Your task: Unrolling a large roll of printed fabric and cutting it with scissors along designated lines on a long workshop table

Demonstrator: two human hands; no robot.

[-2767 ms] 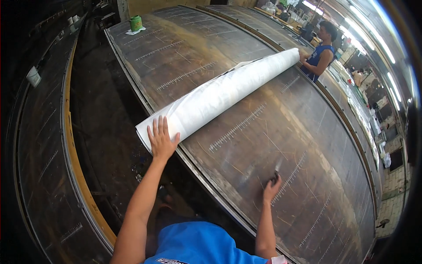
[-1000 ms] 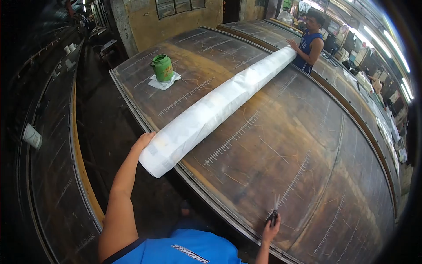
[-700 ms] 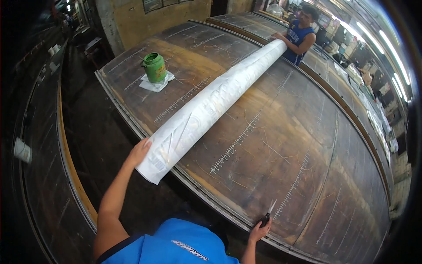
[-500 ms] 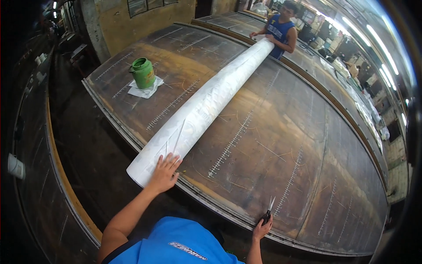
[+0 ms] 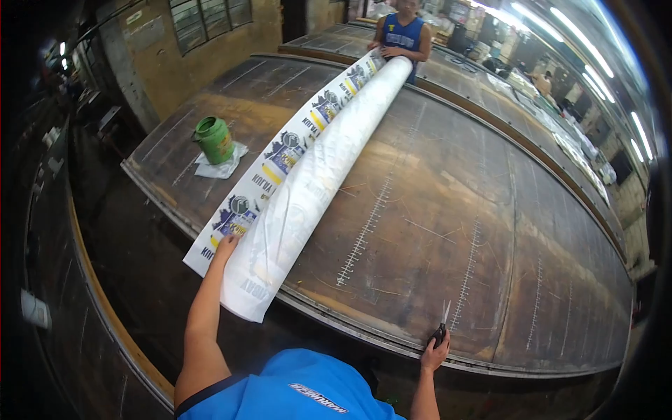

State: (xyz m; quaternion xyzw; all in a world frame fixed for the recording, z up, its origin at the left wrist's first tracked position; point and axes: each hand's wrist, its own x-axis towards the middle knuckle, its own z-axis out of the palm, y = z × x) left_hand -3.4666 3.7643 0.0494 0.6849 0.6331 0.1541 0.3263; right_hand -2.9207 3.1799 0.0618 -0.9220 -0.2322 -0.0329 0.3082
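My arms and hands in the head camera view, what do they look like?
The left arm and right arm look bare, and the left hand and right hand wear no gloves. The bright blue top has dark trim by the left arm and a dark-and-white lettered label.

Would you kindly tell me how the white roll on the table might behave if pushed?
The white roll would probably roll or unwind, being round with a printed flap open beside it. Its material is likely thin and bendable, since print shows faintly through. Its near end may sag, as it juts past the table.
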